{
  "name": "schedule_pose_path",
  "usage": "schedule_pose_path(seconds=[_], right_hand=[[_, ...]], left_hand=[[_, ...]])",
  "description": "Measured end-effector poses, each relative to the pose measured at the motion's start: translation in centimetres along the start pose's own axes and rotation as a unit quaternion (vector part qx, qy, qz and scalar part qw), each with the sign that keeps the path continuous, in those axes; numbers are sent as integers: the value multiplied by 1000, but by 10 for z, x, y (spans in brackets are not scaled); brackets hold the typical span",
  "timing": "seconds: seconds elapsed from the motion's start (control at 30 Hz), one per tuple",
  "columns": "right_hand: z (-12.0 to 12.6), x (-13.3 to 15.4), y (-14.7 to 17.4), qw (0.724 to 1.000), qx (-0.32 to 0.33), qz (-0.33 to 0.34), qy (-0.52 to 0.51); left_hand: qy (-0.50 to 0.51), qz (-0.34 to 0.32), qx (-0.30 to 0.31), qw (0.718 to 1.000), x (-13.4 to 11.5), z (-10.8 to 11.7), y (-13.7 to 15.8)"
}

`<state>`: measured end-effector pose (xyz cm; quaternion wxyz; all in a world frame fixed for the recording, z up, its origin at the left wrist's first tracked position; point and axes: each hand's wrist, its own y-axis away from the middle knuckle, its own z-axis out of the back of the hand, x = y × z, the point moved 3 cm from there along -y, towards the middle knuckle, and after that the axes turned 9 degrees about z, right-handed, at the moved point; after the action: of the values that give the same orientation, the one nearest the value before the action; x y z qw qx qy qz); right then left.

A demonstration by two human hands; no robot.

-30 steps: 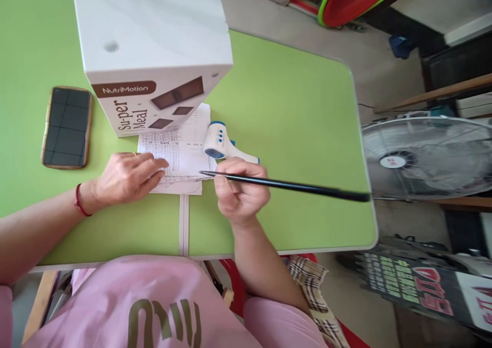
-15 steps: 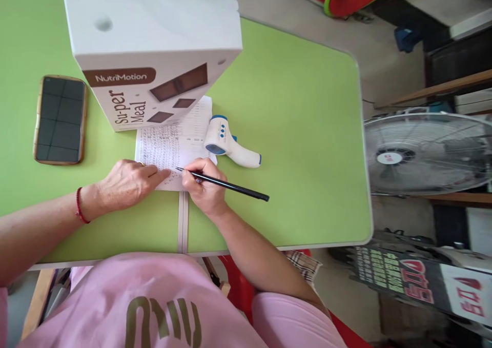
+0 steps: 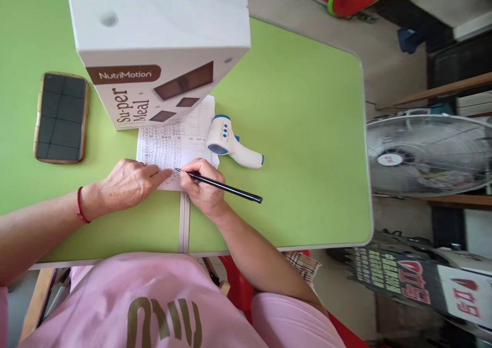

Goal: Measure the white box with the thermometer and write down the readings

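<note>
Pen [image 3: 238, 191] was clamped between the right hand's [image 3: 205, 193] thumb and fingers, tip at the paper [image 3: 165, 145]. A second earlier the tip was farther right; it had since shifted left, close to a left fingertip, so writing looked ready or underway. Left hand [image 3: 128, 185] rested loosely on the paper, gripping nothing visible. Thermometer [image 3: 234, 150] overlapped the paper's right edge; box [image 3: 161, 20] stood behind.
</note>
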<state>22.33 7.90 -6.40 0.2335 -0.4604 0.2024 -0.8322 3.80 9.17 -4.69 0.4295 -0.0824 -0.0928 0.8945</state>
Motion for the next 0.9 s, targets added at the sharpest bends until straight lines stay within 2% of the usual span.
schedule_pose_path(seconds=[0.2,0.73,0.9], right_hand=[[0,1,-1,1000,3,2,-2],[0,0,0,1000,-3,-8,20],[1,0,-2,1000,7,-9,-2]], left_hand=[[0,4,43,999,1,0,0],[4,-4,-21,1000,1,3,0],[4,-2,4,1000,1,2,-1]])
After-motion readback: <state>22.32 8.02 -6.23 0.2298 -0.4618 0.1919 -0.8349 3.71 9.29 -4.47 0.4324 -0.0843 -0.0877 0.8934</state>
